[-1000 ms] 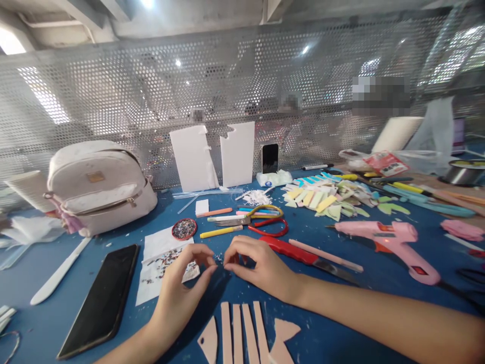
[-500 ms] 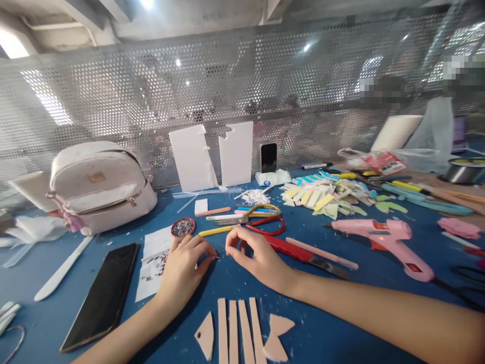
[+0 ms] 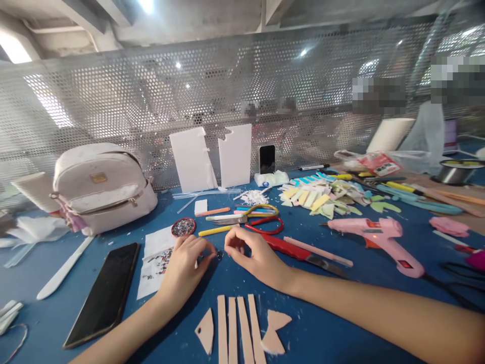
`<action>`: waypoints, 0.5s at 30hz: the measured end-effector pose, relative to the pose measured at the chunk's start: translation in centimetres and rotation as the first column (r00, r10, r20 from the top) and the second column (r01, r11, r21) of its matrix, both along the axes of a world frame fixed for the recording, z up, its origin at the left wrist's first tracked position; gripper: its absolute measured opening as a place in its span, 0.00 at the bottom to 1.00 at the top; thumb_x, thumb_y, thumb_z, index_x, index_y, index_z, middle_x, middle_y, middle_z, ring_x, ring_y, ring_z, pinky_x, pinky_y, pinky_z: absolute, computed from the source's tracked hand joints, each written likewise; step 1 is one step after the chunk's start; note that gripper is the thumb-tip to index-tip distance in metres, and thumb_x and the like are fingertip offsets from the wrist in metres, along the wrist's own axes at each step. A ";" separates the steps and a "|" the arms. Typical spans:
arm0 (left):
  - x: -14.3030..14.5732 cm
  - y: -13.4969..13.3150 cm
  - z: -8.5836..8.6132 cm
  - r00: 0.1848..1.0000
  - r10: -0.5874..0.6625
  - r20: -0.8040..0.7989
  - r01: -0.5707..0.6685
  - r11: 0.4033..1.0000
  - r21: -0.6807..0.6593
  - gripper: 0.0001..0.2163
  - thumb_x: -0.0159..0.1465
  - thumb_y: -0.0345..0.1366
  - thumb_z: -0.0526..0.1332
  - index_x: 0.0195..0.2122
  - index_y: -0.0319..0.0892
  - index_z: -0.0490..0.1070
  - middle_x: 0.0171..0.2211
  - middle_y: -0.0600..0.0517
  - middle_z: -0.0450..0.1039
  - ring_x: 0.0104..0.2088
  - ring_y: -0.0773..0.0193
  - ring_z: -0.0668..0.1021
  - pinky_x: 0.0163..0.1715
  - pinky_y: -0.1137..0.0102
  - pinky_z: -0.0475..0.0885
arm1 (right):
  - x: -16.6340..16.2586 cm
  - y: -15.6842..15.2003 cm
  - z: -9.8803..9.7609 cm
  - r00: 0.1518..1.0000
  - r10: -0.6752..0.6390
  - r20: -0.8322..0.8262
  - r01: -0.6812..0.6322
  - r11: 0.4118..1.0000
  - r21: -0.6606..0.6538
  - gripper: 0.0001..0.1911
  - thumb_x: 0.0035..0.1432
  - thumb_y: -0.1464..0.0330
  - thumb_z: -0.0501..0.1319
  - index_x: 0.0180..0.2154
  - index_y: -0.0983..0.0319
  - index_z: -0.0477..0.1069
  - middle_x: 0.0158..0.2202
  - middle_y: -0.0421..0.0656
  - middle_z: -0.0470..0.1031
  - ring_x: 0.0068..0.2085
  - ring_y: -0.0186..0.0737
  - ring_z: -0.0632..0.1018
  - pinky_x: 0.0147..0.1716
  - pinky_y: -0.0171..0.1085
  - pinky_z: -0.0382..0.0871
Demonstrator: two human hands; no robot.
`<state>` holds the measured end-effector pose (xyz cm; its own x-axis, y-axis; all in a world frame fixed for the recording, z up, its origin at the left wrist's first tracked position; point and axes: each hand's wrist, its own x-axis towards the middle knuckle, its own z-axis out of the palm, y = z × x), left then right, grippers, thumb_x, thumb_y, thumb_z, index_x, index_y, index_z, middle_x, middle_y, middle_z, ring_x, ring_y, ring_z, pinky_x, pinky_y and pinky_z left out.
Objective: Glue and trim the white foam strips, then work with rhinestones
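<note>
My left hand (image 3: 185, 265) hovers low over the table with thumb and forefinger pinched together; whatever is between the tips is too small to name. A little dark cluster (image 3: 220, 255) lies just right of those tips. Facing it, my right hand (image 3: 253, 255) has its fingers curled to the thumb, their contents hidden. Beside my left hand is a white paper sheet (image 3: 151, 289) scattered with tiny coloured bits (image 3: 162, 260). A red-rimmed round dish (image 3: 184, 226) of similar bits stands behind. In front lie peach strips (image 3: 232, 328), a triangle with a hole (image 3: 205, 331) and a bow-shaped piece (image 3: 275, 341).
Left are a black phone (image 3: 102, 296), a white plastic knife (image 3: 64, 268) and a white backpack (image 3: 100, 187). Scissors (image 3: 237, 219), a red-handled cutter (image 3: 288, 246) and a pink glue gun (image 3: 379, 233) lie right. Paper scraps (image 3: 322, 194) and a mesh screen (image 3: 151, 101) are behind.
Both hands keep almost the same place and pose. The view has shifted slightly, and a bit more of the dark cluster shows between the hands.
</note>
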<state>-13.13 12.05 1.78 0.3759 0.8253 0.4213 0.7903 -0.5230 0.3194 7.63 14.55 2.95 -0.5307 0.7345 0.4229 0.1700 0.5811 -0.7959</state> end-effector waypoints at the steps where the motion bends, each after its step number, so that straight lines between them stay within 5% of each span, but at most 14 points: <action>1: -0.1 -0.1 0.0 1.000 0.000 0.010 0.000 1.000 -0.001 0.06 0.69 0.32 0.56 0.35 0.45 0.71 0.33 0.54 0.77 0.34 0.60 0.76 0.42 0.61 0.66 | 0.0 0.0 0.0 1.000 0.006 0.011 -0.006 1.000 0.002 0.04 0.64 0.70 0.56 0.34 0.60 0.65 0.30 0.37 0.67 0.29 0.34 0.67 0.29 0.34 0.61; 15: -0.4 0.3 -0.4 0.997 0.068 -0.048 -0.072 0.994 -0.079 0.05 0.65 0.29 0.62 0.38 0.47 0.71 0.39 0.55 0.76 0.42 0.56 0.75 0.45 0.58 0.62 | 0.0 0.3 -0.2 1.000 0.008 0.028 -0.007 0.999 -0.048 0.05 0.66 0.70 0.56 0.35 0.60 0.66 0.30 0.36 0.66 0.29 0.32 0.65 0.29 0.33 0.60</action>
